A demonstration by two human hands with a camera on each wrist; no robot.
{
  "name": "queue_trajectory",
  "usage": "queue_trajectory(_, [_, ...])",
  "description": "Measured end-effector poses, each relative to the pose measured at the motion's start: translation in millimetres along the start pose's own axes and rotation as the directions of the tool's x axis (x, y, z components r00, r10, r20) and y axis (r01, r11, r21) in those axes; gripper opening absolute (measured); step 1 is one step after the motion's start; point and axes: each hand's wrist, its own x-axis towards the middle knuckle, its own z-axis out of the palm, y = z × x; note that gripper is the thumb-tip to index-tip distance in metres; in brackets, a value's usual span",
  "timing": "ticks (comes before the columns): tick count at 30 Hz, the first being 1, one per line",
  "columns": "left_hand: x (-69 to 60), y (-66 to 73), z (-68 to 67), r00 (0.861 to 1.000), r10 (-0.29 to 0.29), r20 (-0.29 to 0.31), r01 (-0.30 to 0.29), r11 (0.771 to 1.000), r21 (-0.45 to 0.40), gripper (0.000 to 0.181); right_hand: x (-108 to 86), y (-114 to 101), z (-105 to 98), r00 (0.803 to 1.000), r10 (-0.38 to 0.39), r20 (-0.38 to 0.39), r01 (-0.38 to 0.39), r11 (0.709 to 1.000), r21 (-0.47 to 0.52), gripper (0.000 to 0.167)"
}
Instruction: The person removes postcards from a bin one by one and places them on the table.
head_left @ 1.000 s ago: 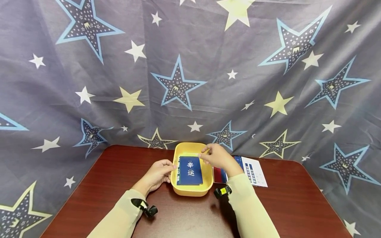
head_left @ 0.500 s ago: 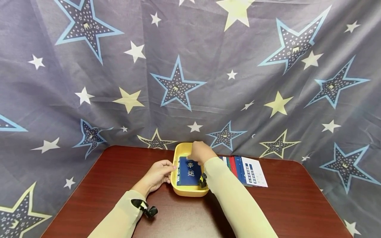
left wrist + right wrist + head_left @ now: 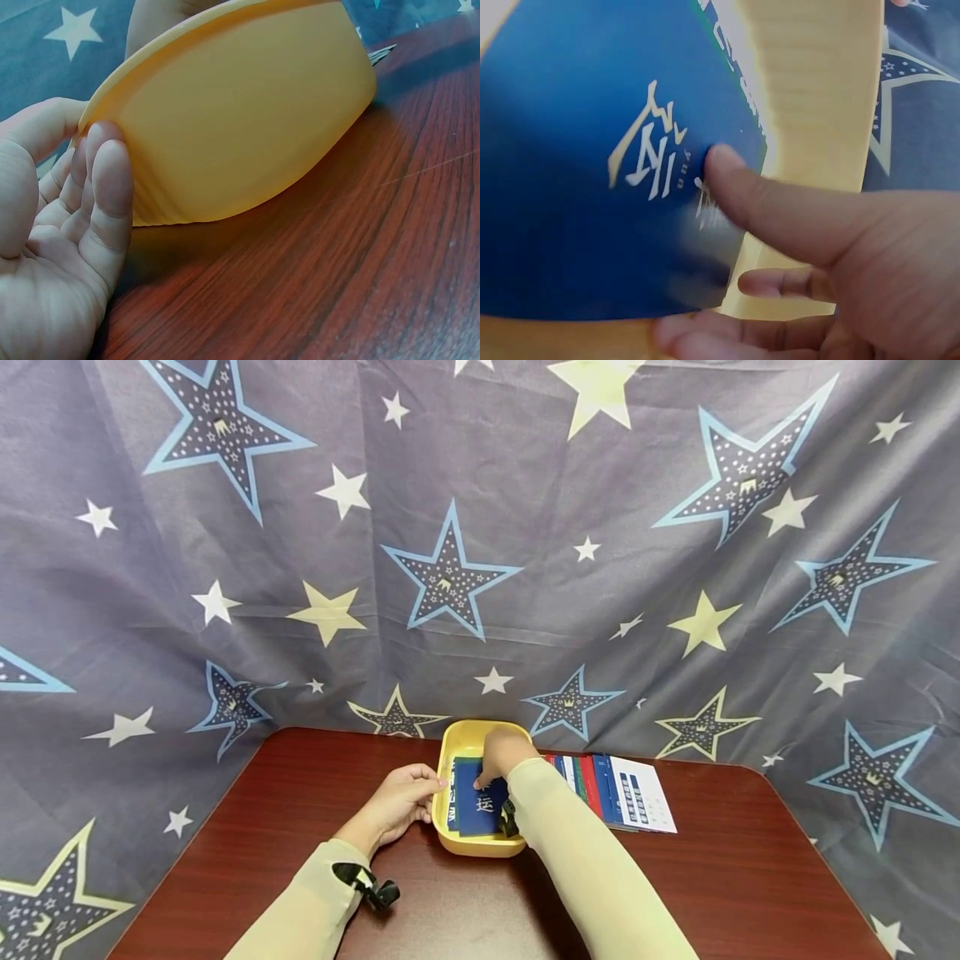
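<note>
A yellow plastic tub (image 3: 476, 847) stands on the table near the backdrop. My left hand (image 3: 401, 795) pinches its left rim; in the left wrist view the fingertips (image 3: 112, 176) lie against the outer wall. Inside the tub is a blue card (image 3: 472, 814) with pale Chinese characters. My right hand (image 3: 506, 752) reaches in and holds this card by an edge. In the right wrist view the thumb (image 3: 731, 176) presses on the card's printed face, with other fingers at and below its edge. Another card with white lettering (image 3: 452, 810) shows beneath, along the left side.
Right of the tub, a fanned row of cards in blue, red, green and white lies on the table, a white card (image 3: 645, 795) at its right end. The dark red wooden table (image 3: 750, 877) meets a grey star-patterned cloth (image 3: 637, 568) behind.
My right hand has moved left from the tub's right rim into the tub and taken hold of the blue card, which has shifted slightly. My left hand stays on the rim.
</note>
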Motion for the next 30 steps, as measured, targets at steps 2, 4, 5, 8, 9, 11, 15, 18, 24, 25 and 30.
queue_trajectory(2, [0.0,-0.1,-0.3,1.0,-0.002,-0.009,0.002,1.0,-0.001,0.011,14.3,10.6,9.8,0.999,-0.029,-0.022,0.029,0.999,0.016,0.063])
queue_trajectory(4, [0.4,-0.2,-0.9,1.0,-0.004,-0.015,0.004,1.0,0.0,0.011,16.7,15.1,6.6,0.999,-0.034,-0.016,0.035,0.995,0.09,0.056])
queue_trajectory(5, [0.8,-0.3,-1.2,1.0,-0.004,-0.017,0.004,1.0,0.002,0.011,4.6,10.4,-8.1,1.0,-0.024,-0.002,0.024,0.992,0.124,0.05])
queue_trajectory(8, [2.4,-0.9,-2.0,1.0,-0.004,-0.021,0.004,1.0,0.008,0.012,-23.6,7.4,-37.3,1.0,-0.018,-0.01,0.019,0.972,0.236,0.04])
queue_trajectory(9, [3.0,-1.2,-2.3,1.0,-0.004,-0.021,0.004,1.0,0.011,0.012,-33.3,6.2,-47.9,1.0,-0.008,-0.01,0.011,0.962,0.274,0.04])
queue_trajectory(11, [4.0,-1.6,-2.5,1.0,-0.001,-0.019,0.001,1.0,0.014,0.011,-43.1,11.4,-57.7,0.999,-0.013,-0.033,0.023,0.945,0.326,0.042])
queue_trajectory(15, [4.8,-1.8,-1.7,1.0,-0.001,-0.01,0.001,1.0,0.014,0.011,-52.7,31.7,-65.2,0.998,-0.004,-0.062,0.033,0.887,0.461,0.05])
queue_trajectory(18, [4.7,-1.6,-0.9,1.0,-0.001,-0.008,0.001,1.0,0.015,0.011,-57.6,50.2,-64.1,0.995,-0.002,-0.103,0.06,0.82,0.569,0.039])
queue_trajectory(24, [2.4,-3.1,-1.9,1.0,-0.011,-0.015,0.011,1.0,0.025,0.011,-73.6,80.7,-57.3,0.99,0.012,-0.139,0.102,0.616,0.781,0.027])
queue_trajectory(25, [2.0,-3.3,-2.0,1.0,-0.011,-0.014,0.012,1.0,0.028,0.01,-76.8,85.0,-56.6,0.99,0.017,-0.142,0.105,0.589,0.801,0.027])
queue_trajectory(30, [3.0,-3.2,-1.9,1.0,0.0,-0.008,0.0,1.0,0.029,0.01,-88.3,107.6,-55.3,0.976,0.064,-0.211,0.14,0.56,0.816,0.033])
